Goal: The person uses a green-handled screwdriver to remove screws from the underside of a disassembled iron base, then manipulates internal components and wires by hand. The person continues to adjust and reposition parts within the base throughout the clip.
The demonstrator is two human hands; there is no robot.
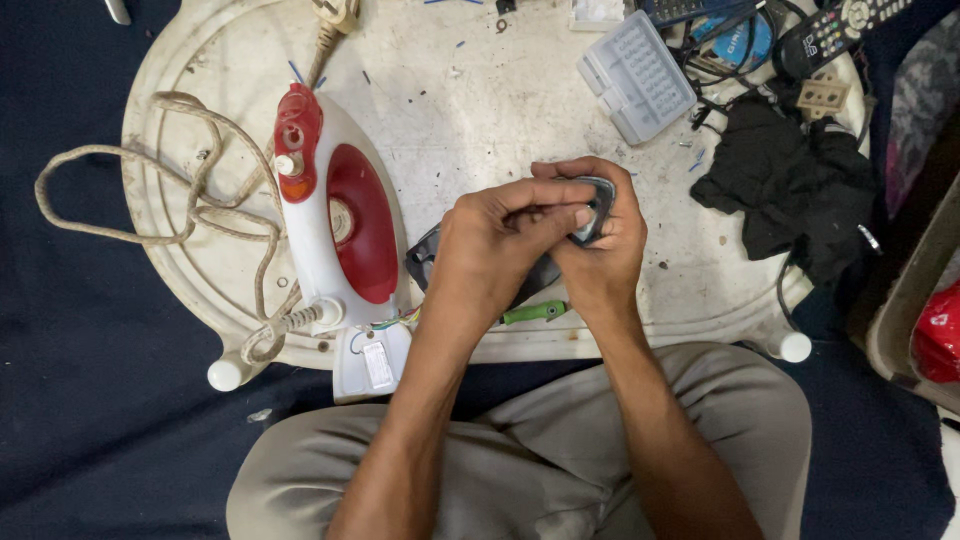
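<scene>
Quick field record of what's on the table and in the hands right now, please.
surface: round white table
left hand: fingers on small dark part
right hand: holds the same part
iron: red and white, left of the hands, rear cover off, wires showing
cord: looped at table's left
screwdriver: green handle, under the hands
bit case: grey, open

Head view, steeply downward, close.
</scene>
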